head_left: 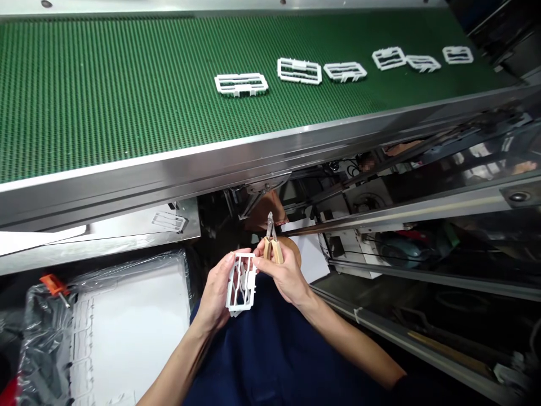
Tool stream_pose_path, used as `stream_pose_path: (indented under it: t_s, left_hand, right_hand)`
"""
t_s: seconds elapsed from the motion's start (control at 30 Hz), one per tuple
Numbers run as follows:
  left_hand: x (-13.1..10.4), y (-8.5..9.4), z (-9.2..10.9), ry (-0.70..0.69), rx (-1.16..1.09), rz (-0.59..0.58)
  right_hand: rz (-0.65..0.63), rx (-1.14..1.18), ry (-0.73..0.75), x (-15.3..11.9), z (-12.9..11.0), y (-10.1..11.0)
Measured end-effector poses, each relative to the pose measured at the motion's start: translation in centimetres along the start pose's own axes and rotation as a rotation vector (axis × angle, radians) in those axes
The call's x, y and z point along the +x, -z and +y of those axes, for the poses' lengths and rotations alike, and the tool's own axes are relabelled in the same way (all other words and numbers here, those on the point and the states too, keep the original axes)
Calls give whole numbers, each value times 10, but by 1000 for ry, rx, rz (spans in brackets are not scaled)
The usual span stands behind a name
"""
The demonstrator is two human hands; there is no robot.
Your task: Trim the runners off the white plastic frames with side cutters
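Near the bottom centre my left hand (217,293) grips a white slotted plastic frame (251,279), held upright with its long sides near vertical; another white piece shows behind it. My right hand (285,270) holds small pliers (273,239) with pale yellow handles, jaws pointing up, and its thumb touches the frame's upper right corner. Beyond my hands, several similar white frames (299,71) lie in a row on the green conveyor belt (105,84), from its middle to its right end.
A plastic-lined box (139,316) with white sheeting and frames stands at lower left, an orange-handled tool (54,286) on its edge. Above it, a metal shelf (186,230) bears another frame (169,221). The conveyor's metal rim (253,148) crosses ahead; metal rails (422,211) run at right.
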State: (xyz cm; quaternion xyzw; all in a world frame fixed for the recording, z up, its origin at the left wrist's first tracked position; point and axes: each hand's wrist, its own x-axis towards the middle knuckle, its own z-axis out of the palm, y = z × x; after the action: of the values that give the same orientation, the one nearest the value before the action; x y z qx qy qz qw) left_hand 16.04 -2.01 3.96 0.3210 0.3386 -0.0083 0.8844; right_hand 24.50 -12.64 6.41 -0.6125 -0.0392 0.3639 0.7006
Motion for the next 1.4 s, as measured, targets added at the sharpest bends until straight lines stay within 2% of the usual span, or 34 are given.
stream_pose_path:
  t_s: [0.13,0.57,0.8,1.0,1.13,1.23,1.4]
  left_hand:
    - [0,-1,-4,-36,-14,58]
    - [-2,-3,-6,-126,-16,130]
    - [-3,-4,-3,-135,8,150]
    - [-1,-1,-3,-110,-15,163]
    - [0,2,-1,-129,24,177]
    - [-1,7,5,-98,104,144]
    - [-4,15,23,-66,448,-88]
  right_hand:
    - [36,87,-8,0,6,-3]
    - [134,207,-32,-1,8,-16]
    - [137,234,-52,1,6,-20]
    - [69,162,-59,3,3,-16]
    - [14,-109,-11,3,-3,-11]
    - [12,-331,16,2,-6,-7]
    - [-118,-301,-91,0,-13,-1]
